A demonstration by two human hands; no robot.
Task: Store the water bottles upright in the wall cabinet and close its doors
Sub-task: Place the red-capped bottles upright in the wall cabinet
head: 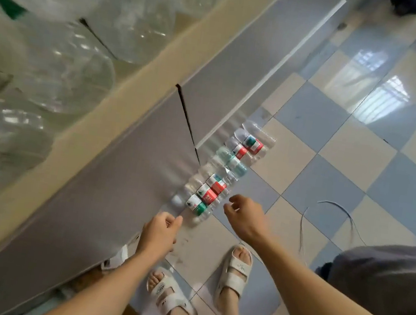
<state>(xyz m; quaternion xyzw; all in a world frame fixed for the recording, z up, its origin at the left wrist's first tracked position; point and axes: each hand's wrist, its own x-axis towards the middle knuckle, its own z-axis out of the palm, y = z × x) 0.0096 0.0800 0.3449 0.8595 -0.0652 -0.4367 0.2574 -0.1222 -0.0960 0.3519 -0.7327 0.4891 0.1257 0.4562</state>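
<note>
Down on the floor (340, 160), a row of small water bottles (221, 175) lay on their sides, packed one against the next, hard against the foot of a grey cabinet front (124, 172). Most carried red, green and white labels; one was tinted teal. Their clear ends reflected in the glossy grey panel.

Just short of the row's near end, the left hand (160, 232) hung with its fingers curled loosely inward, holding nothing. The right hand (245, 217) hovered just beside the nearest bottles, fingers bent and slightly spread, also holding nothing; whether it touched a bottle could not be told.

Below the hands stood two feet in pale strapped sandals (235, 270) on the tiles. The floor was a shiny checker of pale blue and cream squares, with bright window glare mirrored in it. A thin grey cord (338, 210) looped across the tiles to the right. A dark vertical gap (187, 125) split the grey front into panels. Above ran a beige ledge (119, 96), and beyond it sat a blurred heap of large clear plastic containers (57, 42).
</note>
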